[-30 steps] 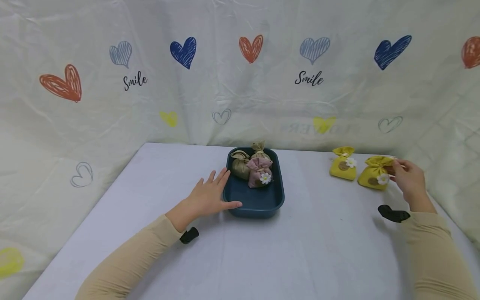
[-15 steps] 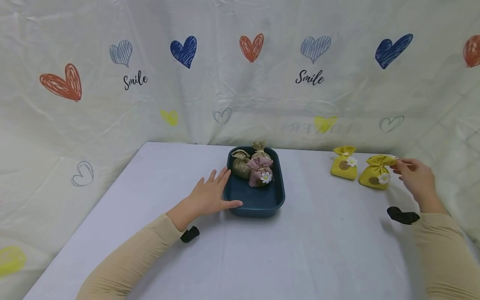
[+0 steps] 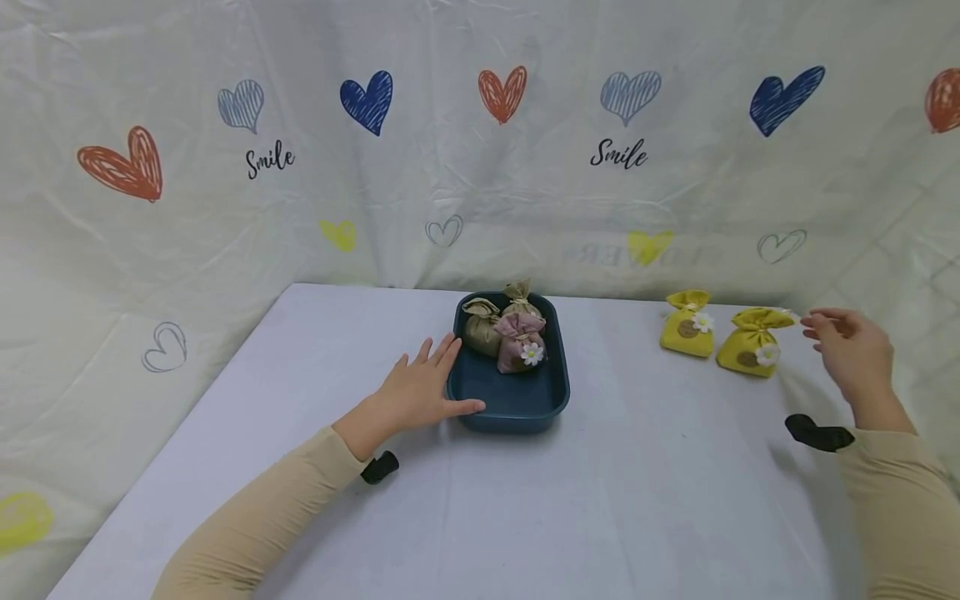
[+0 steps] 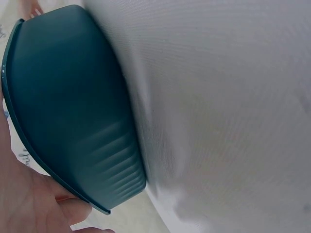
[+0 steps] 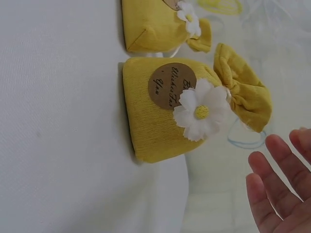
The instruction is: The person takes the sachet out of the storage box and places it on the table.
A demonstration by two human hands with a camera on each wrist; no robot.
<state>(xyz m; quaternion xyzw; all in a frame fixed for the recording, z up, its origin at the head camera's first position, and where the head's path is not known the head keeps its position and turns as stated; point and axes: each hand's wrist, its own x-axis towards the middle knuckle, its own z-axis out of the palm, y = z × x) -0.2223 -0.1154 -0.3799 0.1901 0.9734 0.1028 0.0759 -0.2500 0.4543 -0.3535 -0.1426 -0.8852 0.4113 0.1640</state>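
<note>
My left hand (image 3: 416, 392) rests with spread, straight fingers on the left rim of a dark teal plastic bin (image 3: 510, 408). Inside the bin, toward its back, sit two olive-brown cloth pouches, one at left (image 3: 482, 329) and one behind (image 3: 521, 302). A mauve pouch (image 3: 519, 350) with a white flower leans in front of them. My right hand (image 3: 855, 346) is just right of a yellow drawstring pouch (image 5: 160, 131), apart from it, fingers loosely bent and holding nothing. A second yellow pouch (image 3: 686, 333) stands to its left.
A white cloth covers the table (image 3: 600, 500). Behind it hangs a pale sheet (image 3: 555, 192) printed with hearts and "Smile". Dark wrist-camera mounts stick out by the left wrist (image 3: 380, 468) and the right wrist (image 3: 817, 433).
My right hand has let go of the right yellow pouch's top and drawn away to the right. The pouch stays upright. My left hand has stayed on the bin.
</note>
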